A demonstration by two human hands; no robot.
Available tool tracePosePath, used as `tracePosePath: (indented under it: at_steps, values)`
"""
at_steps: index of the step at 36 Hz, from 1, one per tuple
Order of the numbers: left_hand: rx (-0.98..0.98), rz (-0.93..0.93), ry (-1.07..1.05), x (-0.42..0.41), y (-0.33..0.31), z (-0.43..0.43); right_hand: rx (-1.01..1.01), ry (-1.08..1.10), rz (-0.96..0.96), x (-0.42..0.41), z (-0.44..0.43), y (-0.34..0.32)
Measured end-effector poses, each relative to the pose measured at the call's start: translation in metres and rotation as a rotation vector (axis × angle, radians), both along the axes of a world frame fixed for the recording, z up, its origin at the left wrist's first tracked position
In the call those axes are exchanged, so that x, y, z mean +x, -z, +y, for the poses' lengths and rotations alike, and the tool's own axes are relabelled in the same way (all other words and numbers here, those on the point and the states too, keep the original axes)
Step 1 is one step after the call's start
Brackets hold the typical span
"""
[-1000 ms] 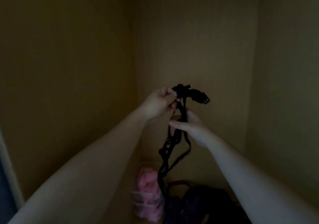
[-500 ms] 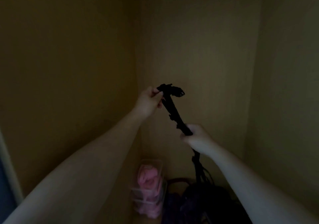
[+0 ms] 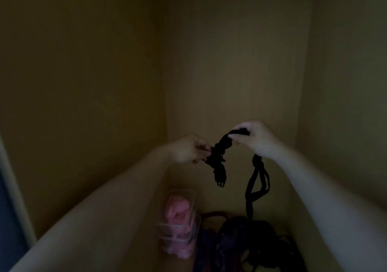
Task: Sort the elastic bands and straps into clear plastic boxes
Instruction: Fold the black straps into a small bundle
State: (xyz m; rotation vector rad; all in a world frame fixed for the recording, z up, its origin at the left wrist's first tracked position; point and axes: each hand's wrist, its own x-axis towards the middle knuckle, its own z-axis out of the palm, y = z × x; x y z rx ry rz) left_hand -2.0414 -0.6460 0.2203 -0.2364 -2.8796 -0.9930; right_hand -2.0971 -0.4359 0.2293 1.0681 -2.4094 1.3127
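In a dim corner of yellow walls (image 3: 230,62), above a dark heap of straps (image 3: 251,244) and stacked clear boxes (image 3: 180,225) of pink bands (image 3: 178,209), held up mid-air: a black strap (image 3: 223,144), pinched at its bunched end by the left hand (image 3: 188,148), gripped by the right hand (image 3: 257,139), loops dangling.

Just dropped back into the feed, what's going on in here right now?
A person holds a tangled black strap up in both hands in a dim corner. The left hand pinches the bunched end, a buckle dangling below; the right hand grips it further along, loops hanging toward a dark pile of straps. A clear box of pink items stands beside that pile. The strap is in no box yet.
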Motion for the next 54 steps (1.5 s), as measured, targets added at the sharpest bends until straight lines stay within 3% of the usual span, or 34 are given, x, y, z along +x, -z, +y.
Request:
tracePosePath:
  at_steps: [7,17,23,29,36,41,45,49,54]
  values:
    - [0.473,0.002,0.171,0.010,-0.002,0.004,-0.112,0.046,-0.041,-0.013,0.002,0.011]
    - [0.902,0.142,0.220,0.010,-0.004,0.014,-0.206,-0.042,-0.250,-0.004,-0.025,0.043]
    - [0.849,0.328,0.017,0.003,-0.004,0.017,-0.129,-0.094,-0.234,-0.001,-0.041,0.055]
    - [0.816,0.421,-0.144,-0.009,-0.007,0.009,-0.073,-0.157,-0.376,0.004,-0.041,0.057]
    - [0.630,0.469,-0.302,-0.018,-0.007,-0.015,0.050,-0.094,-0.267,0.004,-0.023,0.047]
    - [0.309,0.333,-0.335,-0.020,0.004,-0.026,0.006,-0.041,-0.185,-0.003,-0.009,0.028]
    - [0.194,0.167,-0.190,-0.010,0.009,-0.021,-0.011,-0.046,-0.100,-0.006,-0.002,0.005]
    - [0.442,0.013,0.074,0.003,0.004,-0.011,-0.058,-0.065,-0.065,-0.009,0.003,-0.009]
    - [0.759,-0.073,0.209,0.010,-0.002,-0.010,-0.159,-0.104,-0.103,-0.011,0.007,-0.007]
